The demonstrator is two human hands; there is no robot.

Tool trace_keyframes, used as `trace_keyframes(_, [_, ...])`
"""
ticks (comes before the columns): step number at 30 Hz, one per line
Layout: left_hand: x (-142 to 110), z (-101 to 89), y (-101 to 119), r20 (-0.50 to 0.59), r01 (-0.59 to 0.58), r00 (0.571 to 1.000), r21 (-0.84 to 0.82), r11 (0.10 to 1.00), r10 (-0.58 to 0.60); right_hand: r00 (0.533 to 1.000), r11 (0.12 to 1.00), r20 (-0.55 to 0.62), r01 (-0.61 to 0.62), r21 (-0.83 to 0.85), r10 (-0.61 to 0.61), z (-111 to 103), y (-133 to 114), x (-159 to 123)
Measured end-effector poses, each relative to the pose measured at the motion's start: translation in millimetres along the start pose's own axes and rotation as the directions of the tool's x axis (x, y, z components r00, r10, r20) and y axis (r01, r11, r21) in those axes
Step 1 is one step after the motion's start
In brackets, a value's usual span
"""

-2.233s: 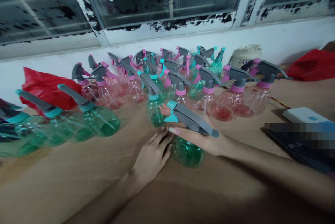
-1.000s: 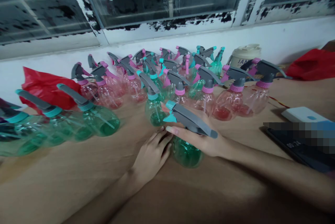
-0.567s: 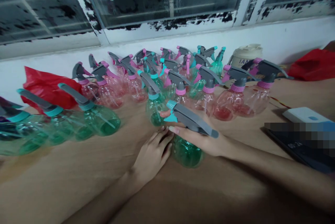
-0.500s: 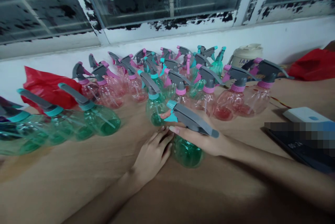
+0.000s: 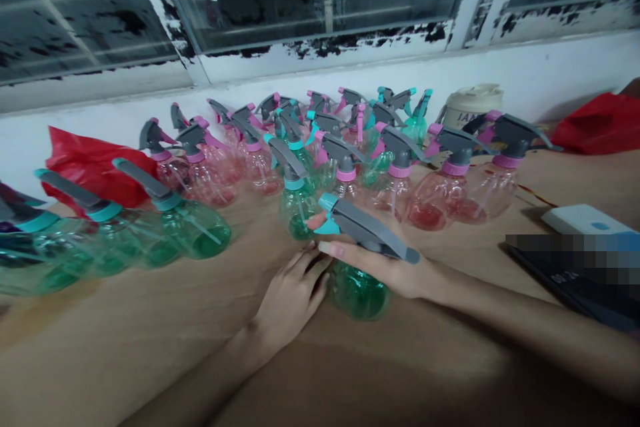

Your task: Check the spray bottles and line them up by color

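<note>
A green see-through spray bottle [image 5: 361, 290] with a grey and turquoise trigger head stands upright in front of me. My right hand [image 5: 385, 264] is wrapped around its neck, just under the trigger head, which hides part of the fingers. To the left of its base, my left hand [image 5: 295, 290] lies palm down on the table, fingers stretched forward and holding nothing. Its fingertips are close to the bottle; whether they touch it I cannot tell. Just beyond my hands stands another green spray bottle [image 5: 296, 210] with a turquoise collar.
Pink spray bottles [image 5: 430, 204] and green ones crowd the back of the wooden table [image 5: 165, 334]. More green bottles [image 5: 200, 234] line the left. Red bags [image 5: 100, 164] lie at both sides. A beige bucket-like container [image 5: 473, 107], a white box [image 5: 580, 219] and a dark phone-like device [image 5: 555, 280] are right.
Almost nothing differs. My right thumb has shifted very slightly to the left; both hands and the bottle otherwise keep their places.
</note>
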State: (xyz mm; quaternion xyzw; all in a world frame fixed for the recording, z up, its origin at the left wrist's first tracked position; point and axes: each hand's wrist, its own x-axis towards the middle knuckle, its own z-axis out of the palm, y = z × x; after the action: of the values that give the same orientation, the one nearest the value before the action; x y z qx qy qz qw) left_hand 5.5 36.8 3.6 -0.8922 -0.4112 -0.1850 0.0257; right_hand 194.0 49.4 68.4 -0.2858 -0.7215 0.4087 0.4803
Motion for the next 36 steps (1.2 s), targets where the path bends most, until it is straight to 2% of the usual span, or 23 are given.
trace_keyframes(6, [0,0.1,0,0.012,-0.003,1.000,0.015,1.000,0.003,1.000,0.992,-0.013,0.025,-0.123,-0.027,-1,1,1])
trace_keyframes(19, [-3,6.8,-3,-0.025,0.015,1.000,0.030,0.999,-0.014,0.998,0.990,-0.045,0.031,-0.135,-0.037,-6,6,-1])
trace_keyframes(23, [-3,3.0,-2,0.023,0.005,1.000,0.046,0.999,-0.006,1.000,0.980,-0.019,-0.010,-0.196,0.007,-12,11,-11])
trace_keyframes(28, [-1,0.9,0,0.082,0.012,0.997,0.008,1.000,-0.013,0.993,0.922,0.023,-0.100,-0.374,0.117,-18,9,-37])
trace_keyframes(33, [-6,4.1,1,0.041,0.032,0.999,0.021,0.999,-0.032,0.997,0.836,-0.059,-0.069,-0.544,0.044,-16,-1,-53])
trace_keyframes(36, [-16,0.7,-1,0.024,0.035,0.999,0.027,0.999,-0.036,0.998,0.789,-0.052,-0.056,-0.611,0.030,-12,-4,-51])
